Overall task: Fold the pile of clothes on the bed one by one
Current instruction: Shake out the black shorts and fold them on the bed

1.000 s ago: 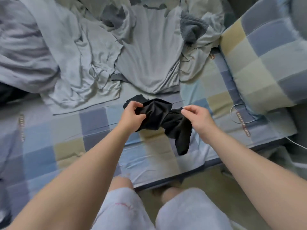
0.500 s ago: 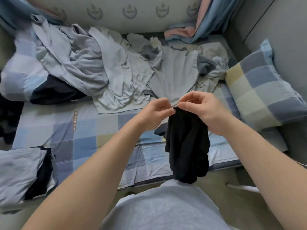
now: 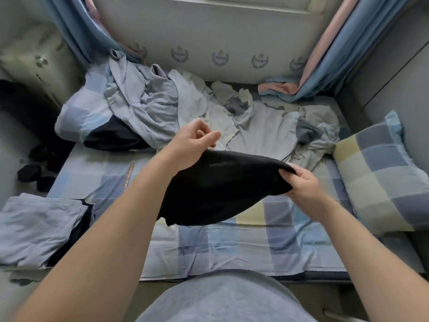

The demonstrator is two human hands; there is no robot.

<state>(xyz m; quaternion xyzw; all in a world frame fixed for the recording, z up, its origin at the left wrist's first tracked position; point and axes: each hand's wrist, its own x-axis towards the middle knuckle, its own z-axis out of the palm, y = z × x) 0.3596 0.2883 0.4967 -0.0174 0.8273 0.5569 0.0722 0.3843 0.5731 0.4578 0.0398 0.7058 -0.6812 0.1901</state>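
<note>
The bed (image 3: 232, 249), covered in a checked sheet, fills the view, and its near strip is left bare, probably so that each piece can be laid flat there. The pile of clothes (image 3: 267, 131), mostly pale grey and blue, is heaped across the far side from 10 to 1 o'clock, within reach but apart from the working strip. A checked pillow (image 3: 376, 180) is set against the wall at 3 o'clock. At 8 o'clock a folded stack (image 3: 39, 226) is kept at the bed's near corner, well apart from the pile, so that finished pieces are not mixed with unfolded ones. The black garment (image 3: 220, 189) is held in the air at the centre, above the bare sheet, and spread wide between the hands, seemingly so that its edges can be found before it is laid down or folded. Its corner at 3 o'clock is pinched by the right hand (image 3: 304, 184). The left hand (image 3: 188, 147) is placed over the opposite edge at 11 o'clock with loosely curled fingers raised above the cloth; whether the cloth is gripped beneath the palm cannot be told.
</note>
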